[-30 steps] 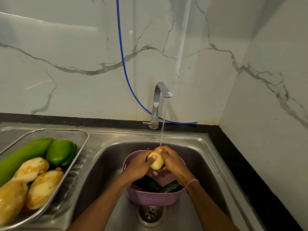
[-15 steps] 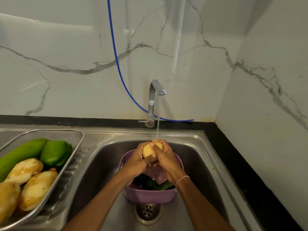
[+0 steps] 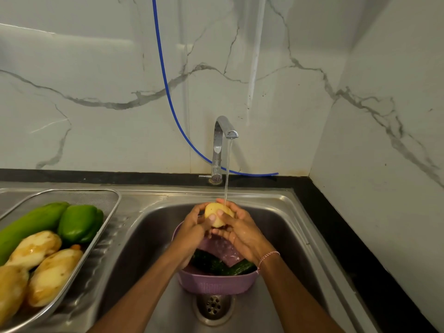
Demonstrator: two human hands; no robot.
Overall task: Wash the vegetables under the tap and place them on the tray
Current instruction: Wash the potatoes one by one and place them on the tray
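Your stainless steel sink point(image 3: 276, 212) fills the lower middle. On its drainboard to your left sits the steel mesh tray point(image 3: 108, 195), holding a long green vegetable point(image 3: 31, 224), a green bell pepper point(image 3: 79, 223) and several pale yellow potatoes point(image 3: 36, 248). In the basin, a round purple plastic basket point(image 3: 216, 284) holds dark green cucumbers point(image 3: 216, 263). The chrome tap point(image 3: 219, 145) runs a thin stream. Your left hand point(image 3: 192, 227) and right hand point(image 3: 242, 234) both curl around a small yellow potato point(image 3: 217, 210), held above the basket and under that stream.
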